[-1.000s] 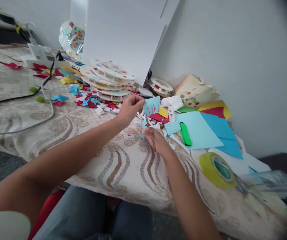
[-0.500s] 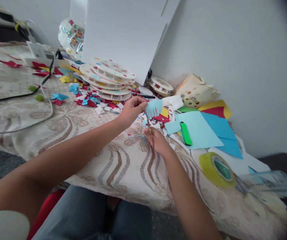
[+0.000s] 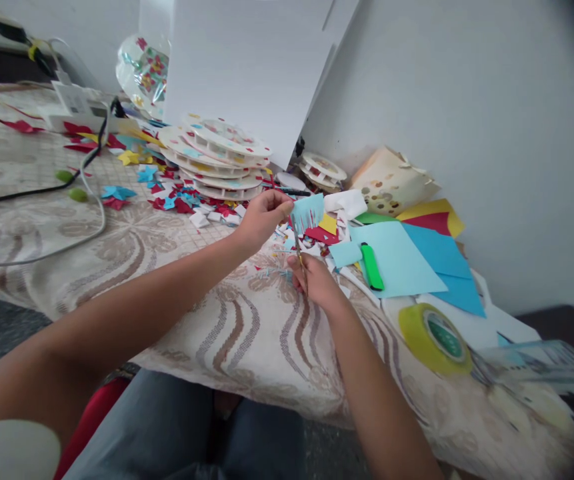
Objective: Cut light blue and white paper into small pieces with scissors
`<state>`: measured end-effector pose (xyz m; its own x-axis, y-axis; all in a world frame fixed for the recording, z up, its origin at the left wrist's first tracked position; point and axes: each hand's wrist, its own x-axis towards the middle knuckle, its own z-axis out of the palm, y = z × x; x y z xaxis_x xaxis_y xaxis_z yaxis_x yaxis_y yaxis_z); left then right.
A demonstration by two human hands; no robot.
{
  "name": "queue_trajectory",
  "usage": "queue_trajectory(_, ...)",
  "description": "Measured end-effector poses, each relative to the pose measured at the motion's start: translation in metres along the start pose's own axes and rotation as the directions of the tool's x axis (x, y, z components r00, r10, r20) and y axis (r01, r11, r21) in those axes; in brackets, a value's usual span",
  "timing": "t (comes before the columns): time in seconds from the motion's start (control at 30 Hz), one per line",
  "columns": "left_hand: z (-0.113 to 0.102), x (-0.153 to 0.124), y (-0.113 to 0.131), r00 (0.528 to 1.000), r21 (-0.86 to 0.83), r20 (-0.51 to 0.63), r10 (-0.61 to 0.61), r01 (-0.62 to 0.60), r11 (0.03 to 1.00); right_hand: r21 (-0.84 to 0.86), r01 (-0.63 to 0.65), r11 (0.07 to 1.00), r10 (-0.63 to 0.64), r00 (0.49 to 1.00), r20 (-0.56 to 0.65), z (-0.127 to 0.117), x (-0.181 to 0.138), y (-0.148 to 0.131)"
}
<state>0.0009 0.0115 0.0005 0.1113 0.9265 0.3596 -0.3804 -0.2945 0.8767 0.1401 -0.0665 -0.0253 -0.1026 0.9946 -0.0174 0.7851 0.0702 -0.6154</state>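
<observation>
We're pinching the fringed blue paper [image 3: 311, 207] by its left edge, left hand [image 3: 265, 217] thumb and fingertips clamped on it. With the right hand [image 3: 317, 283] we're gripping the scissors [image 3: 299, 248], fingers closed round the handles, blades pointing far toward the paper's slit edge. Paper's hanging mid-scene near the scraps [image 3: 323, 236]. Green cutter [image 3: 372, 268] is lying right, tape roll [image 3: 413, 333] nearer and further right.
</observation>
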Motion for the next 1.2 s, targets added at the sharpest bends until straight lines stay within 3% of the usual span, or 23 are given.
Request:
queue_trajectory(0.93, -0.0001, 0.0009, -0.0031, 0.999, -0.017, -0.018, -0.051, 0.051, 0.999, 0.024, -0.018, 1.000, 0.018, 1.000, 0.002, 0.0007, 0.0001, 0.0012)
queue_trajectory(1.2, -0.0027, 0.0053, -0.0021, 0.998, -0.043, -0.051, -0.035, 0.032, 0.999, -0.081, 0.043, 0.996, -0.047, 0.998, -0.047, 0.0016, -0.0005, -0.0041)
